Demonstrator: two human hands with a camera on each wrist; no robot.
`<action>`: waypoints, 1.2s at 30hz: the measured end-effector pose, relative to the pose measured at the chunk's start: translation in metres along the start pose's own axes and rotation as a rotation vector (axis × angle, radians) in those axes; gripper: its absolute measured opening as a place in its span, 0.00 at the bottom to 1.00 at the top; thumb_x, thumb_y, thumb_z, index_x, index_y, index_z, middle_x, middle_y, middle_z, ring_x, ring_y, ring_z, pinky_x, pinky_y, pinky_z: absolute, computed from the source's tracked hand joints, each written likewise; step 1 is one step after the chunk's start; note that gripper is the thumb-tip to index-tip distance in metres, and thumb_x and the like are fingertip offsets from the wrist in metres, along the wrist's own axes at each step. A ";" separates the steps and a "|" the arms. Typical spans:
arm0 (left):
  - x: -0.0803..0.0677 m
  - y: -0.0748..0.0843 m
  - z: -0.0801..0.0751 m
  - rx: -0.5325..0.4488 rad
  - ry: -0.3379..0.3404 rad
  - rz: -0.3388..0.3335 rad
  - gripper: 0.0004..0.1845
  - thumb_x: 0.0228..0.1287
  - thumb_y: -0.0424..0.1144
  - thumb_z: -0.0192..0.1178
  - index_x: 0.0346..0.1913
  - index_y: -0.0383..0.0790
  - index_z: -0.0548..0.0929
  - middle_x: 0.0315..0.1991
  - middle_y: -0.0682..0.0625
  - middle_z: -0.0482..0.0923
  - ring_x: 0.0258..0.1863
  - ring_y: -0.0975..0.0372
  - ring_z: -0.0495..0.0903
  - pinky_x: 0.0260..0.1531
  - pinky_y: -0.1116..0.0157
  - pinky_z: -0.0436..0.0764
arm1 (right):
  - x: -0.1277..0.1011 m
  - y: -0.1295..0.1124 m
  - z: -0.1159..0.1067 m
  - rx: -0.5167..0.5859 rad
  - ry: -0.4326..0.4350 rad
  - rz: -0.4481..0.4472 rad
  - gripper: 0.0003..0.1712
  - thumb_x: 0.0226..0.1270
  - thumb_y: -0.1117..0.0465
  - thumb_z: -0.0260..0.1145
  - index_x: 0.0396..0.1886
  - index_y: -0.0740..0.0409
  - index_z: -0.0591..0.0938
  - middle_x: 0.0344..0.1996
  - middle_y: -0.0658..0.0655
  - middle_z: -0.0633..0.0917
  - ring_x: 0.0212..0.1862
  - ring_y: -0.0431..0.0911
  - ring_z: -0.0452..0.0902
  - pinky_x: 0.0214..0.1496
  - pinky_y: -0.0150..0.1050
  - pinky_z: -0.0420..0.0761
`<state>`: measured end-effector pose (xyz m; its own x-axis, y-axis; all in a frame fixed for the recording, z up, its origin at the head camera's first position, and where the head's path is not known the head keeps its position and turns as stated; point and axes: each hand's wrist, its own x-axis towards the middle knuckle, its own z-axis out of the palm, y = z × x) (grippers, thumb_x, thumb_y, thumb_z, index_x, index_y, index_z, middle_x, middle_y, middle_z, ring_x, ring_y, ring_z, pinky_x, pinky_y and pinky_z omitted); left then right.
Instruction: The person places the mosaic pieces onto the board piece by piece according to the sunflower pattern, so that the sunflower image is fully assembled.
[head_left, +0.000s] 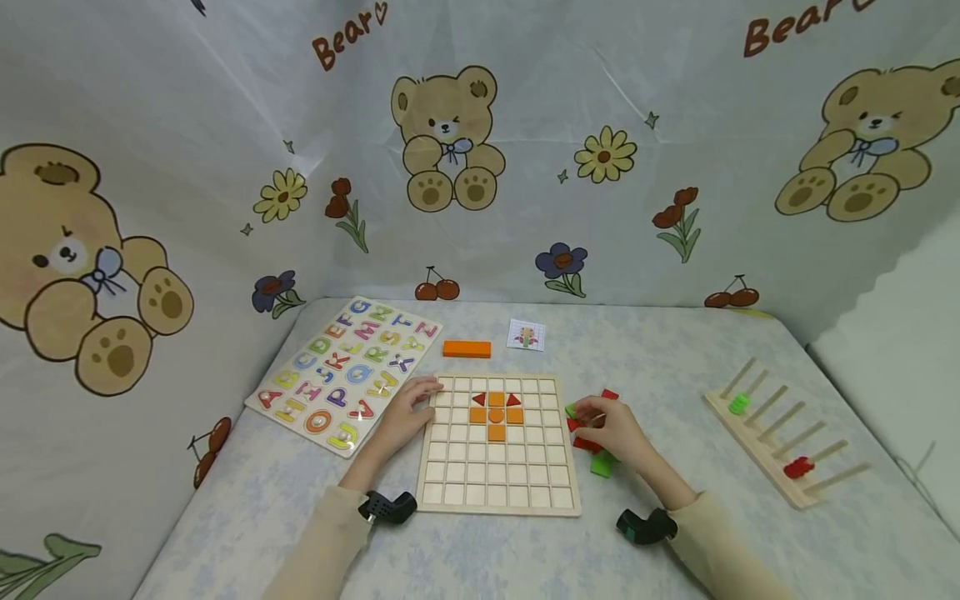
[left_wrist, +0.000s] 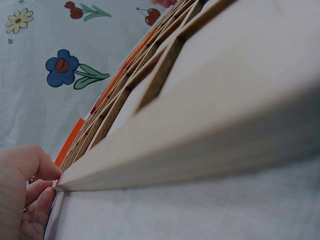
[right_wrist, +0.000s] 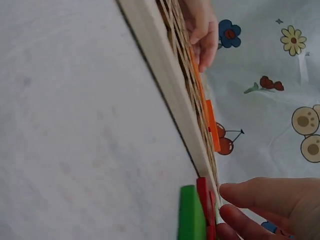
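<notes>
A square wooden grid board [head_left: 497, 498] lies on the table with orange squares, an orange round piece [head_left: 496, 416] and two red triangles [head_left: 513, 400] in its cells. My left hand [head_left: 406, 414] grips the board's far left corner, thumb and fingers at its edge in the left wrist view. Just off the board's right side, my right hand [head_left: 617, 427] reaches over loose red pieces [head_left: 587, 444] and green pieces [head_left: 601, 465], fingers bent. In the right wrist view its thumb and finger stand slightly apart beside a red piece [right_wrist: 202, 192], behind a green piece [right_wrist: 191, 212].
An alphabet puzzle board [head_left: 300, 429] lies to the left. Behind the grid are an orange block [head_left: 467, 349] and a small pattern card [head_left: 527, 335]. At the right stands a wooden peg rack [head_left: 757, 446] holding green and red pieces. A bear-print curtain [head_left: 525, 242] closes off the back.
</notes>
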<state>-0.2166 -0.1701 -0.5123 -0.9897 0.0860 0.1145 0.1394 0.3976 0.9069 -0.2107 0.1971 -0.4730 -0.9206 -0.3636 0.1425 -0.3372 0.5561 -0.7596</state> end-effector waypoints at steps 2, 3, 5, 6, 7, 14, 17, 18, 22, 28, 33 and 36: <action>0.000 0.001 -0.002 0.011 0.001 -0.004 0.23 0.53 0.25 0.59 0.54 0.41 0.81 0.64 0.49 0.70 0.66 0.55 0.68 0.67 0.53 0.70 | 0.001 0.001 0.007 -0.011 0.001 -0.015 0.16 0.54 0.71 0.69 0.44 0.67 0.81 0.39 0.63 0.85 0.39 0.53 0.81 0.39 0.36 0.83; 0.000 0.002 -0.003 0.019 0.000 -0.007 0.23 0.53 0.25 0.59 0.55 0.41 0.80 0.64 0.49 0.70 0.66 0.55 0.68 0.67 0.53 0.71 | 0.001 0.001 0.010 -0.020 0.005 -0.022 0.16 0.54 0.71 0.69 0.44 0.66 0.81 0.39 0.62 0.85 0.39 0.53 0.81 0.39 0.37 0.83; -0.001 0.003 -0.005 0.034 -0.001 -0.020 0.24 0.52 0.25 0.58 0.55 0.41 0.80 0.64 0.49 0.70 0.65 0.55 0.68 0.67 0.54 0.71 | 0.002 0.001 0.015 -0.027 0.017 -0.032 0.16 0.53 0.71 0.70 0.44 0.66 0.82 0.39 0.62 0.85 0.39 0.53 0.81 0.39 0.37 0.83; -0.002 0.003 -0.006 0.040 -0.007 -0.026 0.24 0.53 0.26 0.58 0.55 0.42 0.80 0.64 0.49 0.69 0.65 0.56 0.68 0.67 0.55 0.70 | 0.003 0.001 0.017 -0.028 0.023 -0.036 0.16 0.53 0.71 0.70 0.44 0.66 0.82 0.39 0.61 0.85 0.38 0.53 0.81 0.38 0.36 0.83; -0.002 0.003 -0.008 0.043 -0.010 -0.030 0.24 0.53 0.26 0.57 0.55 0.43 0.80 0.64 0.50 0.69 0.66 0.56 0.68 0.68 0.55 0.70 | 0.003 0.001 0.019 -0.029 0.028 -0.037 0.16 0.53 0.72 0.70 0.43 0.66 0.82 0.39 0.61 0.84 0.37 0.52 0.81 0.36 0.35 0.82; -0.003 -0.003 -0.012 0.046 -0.011 -0.033 0.23 0.53 0.26 0.57 0.54 0.43 0.80 0.63 0.51 0.70 0.66 0.58 0.68 0.68 0.57 0.70 | 0.004 0.001 0.028 -0.017 0.063 -0.044 0.17 0.51 0.73 0.70 0.43 0.65 0.82 0.38 0.60 0.84 0.38 0.51 0.81 0.37 0.34 0.83; -0.003 -0.004 -0.011 0.044 -0.006 -0.035 0.23 0.54 0.27 0.57 0.54 0.44 0.81 0.63 0.52 0.70 0.66 0.58 0.68 0.68 0.57 0.70 | 0.004 0.003 0.029 -0.004 0.069 -0.071 0.18 0.51 0.73 0.70 0.44 0.66 0.82 0.39 0.61 0.84 0.40 0.52 0.81 0.40 0.39 0.85; -0.003 -0.004 -0.009 0.041 -0.005 -0.038 0.23 0.54 0.27 0.57 0.54 0.44 0.81 0.63 0.52 0.70 0.66 0.58 0.68 0.68 0.57 0.70 | 0.004 0.004 0.028 0.004 0.069 -0.079 0.18 0.51 0.74 0.69 0.45 0.67 0.81 0.40 0.62 0.84 0.41 0.53 0.82 0.42 0.40 0.85; -0.002 -0.002 -0.003 0.015 -0.012 -0.047 0.23 0.54 0.27 0.57 0.55 0.45 0.80 0.64 0.53 0.69 0.66 0.58 0.67 0.68 0.57 0.70 | 0.003 0.009 0.023 0.016 0.072 -0.090 0.19 0.52 0.75 0.68 0.46 0.68 0.81 0.41 0.63 0.83 0.42 0.55 0.81 0.43 0.41 0.86; 0.000 -0.001 0.008 0.000 -0.014 -0.031 0.23 0.56 0.27 0.57 0.55 0.46 0.80 0.64 0.52 0.69 0.66 0.59 0.67 0.68 0.58 0.70 | 0.001 0.008 0.011 -0.042 0.131 -0.068 0.18 0.51 0.74 0.70 0.44 0.66 0.81 0.39 0.61 0.84 0.39 0.53 0.79 0.39 0.36 0.83; 0.000 -0.002 0.007 0.024 -0.002 -0.041 0.23 0.55 0.27 0.57 0.55 0.46 0.80 0.63 0.53 0.70 0.65 0.59 0.68 0.68 0.58 0.70 | 0.001 -0.006 0.012 0.012 0.129 -0.065 0.18 0.51 0.75 0.69 0.45 0.67 0.81 0.40 0.62 0.83 0.40 0.54 0.78 0.42 0.39 0.85; 0.001 -0.002 0.004 0.052 -0.009 -0.041 0.23 0.56 0.27 0.57 0.55 0.46 0.80 0.64 0.54 0.70 0.65 0.60 0.69 0.68 0.59 0.71 | 0.003 -0.019 0.019 0.071 0.090 -0.065 0.18 0.51 0.75 0.69 0.45 0.68 0.81 0.41 0.63 0.83 0.41 0.54 0.77 0.42 0.39 0.85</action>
<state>-0.2180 -0.1671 -0.5155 -0.9943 0.0769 0.0739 0.1007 0.4476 0.8885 -0.2033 0.1719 -0.4702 -0.9123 -0.3269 0.2469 -0.3849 0.4781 -0.7895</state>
